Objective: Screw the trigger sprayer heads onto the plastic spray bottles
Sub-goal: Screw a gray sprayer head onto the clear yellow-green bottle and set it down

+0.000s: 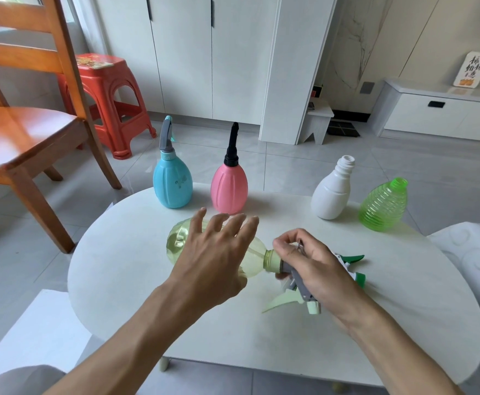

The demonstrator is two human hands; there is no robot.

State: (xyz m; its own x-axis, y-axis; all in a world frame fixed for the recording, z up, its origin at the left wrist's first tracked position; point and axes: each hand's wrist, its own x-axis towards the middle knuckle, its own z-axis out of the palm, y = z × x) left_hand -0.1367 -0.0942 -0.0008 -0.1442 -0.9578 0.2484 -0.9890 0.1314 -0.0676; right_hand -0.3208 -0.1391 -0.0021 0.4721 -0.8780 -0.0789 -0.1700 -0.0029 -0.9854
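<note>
A pale yellow-green bottle (254,259) lies on its side over the white table (136,280), neck pointing right. A grey and light-green sprayer head (298,286) sits at its neck. My right hand (315,265) is closed around that head. My left hand (218,252) hovers over the bottle's body with fingers spread; whether it touches is unclear. A second sprayer head, white and dark green (354,266), lies behind my right hand. At the back stand a blue bottle (172,178) and a pink bottle (229,186), both with heads on, and a white bottle (332,192) and a green ribbed bottle (384,206), both with open necks.
A wooden chair (25,132) and a red plastic stool (110,101) stand on the tiled floor to the left. White cabinets line the back wall. A white cushion (472,252) lies at the table's right edge.
</note>
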